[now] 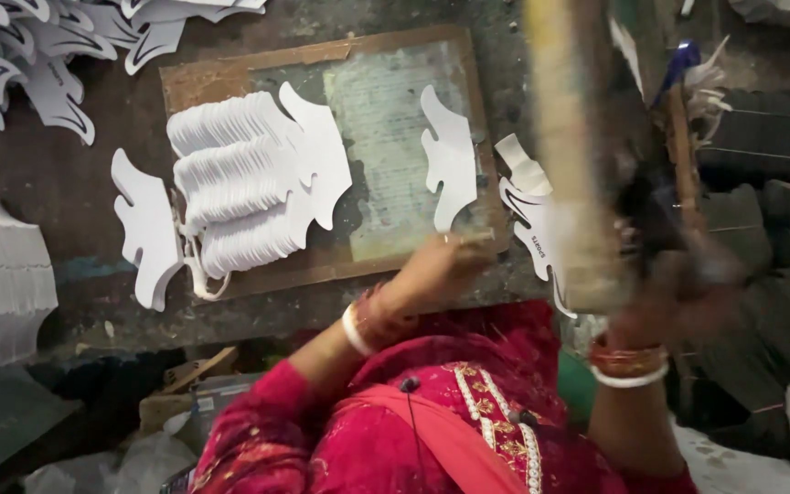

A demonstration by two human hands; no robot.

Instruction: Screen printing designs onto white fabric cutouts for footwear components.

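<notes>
A brown board (pixel 230 78) with a worn greenish pad (pixel 386 119) lies on the dark worktable. One white shaped card cut-out (pixel 450 160) sits on the pad's right side. My left hand (pixel 436 265) is at the board's near edge, just below that cut-out; motion blur hides its fingers. My right hand (pixel 678 288) grips a long wooden frame (pixel 569 155), raised and tilted over the board's right edge and blurred. A fanned stack of the same white cut-outs (pixel 240 183) covers the board's left half.
A single cut-out (pixel 148 229) lies left of the board, and a few printed ones (pixel 532 220) right of it. More cut-outs are heaped at top left (pixel 20 55). A white stack (pixel 2 274) stands at the left. Dark bundles (pixel 761 137) fill the right.
</notes>
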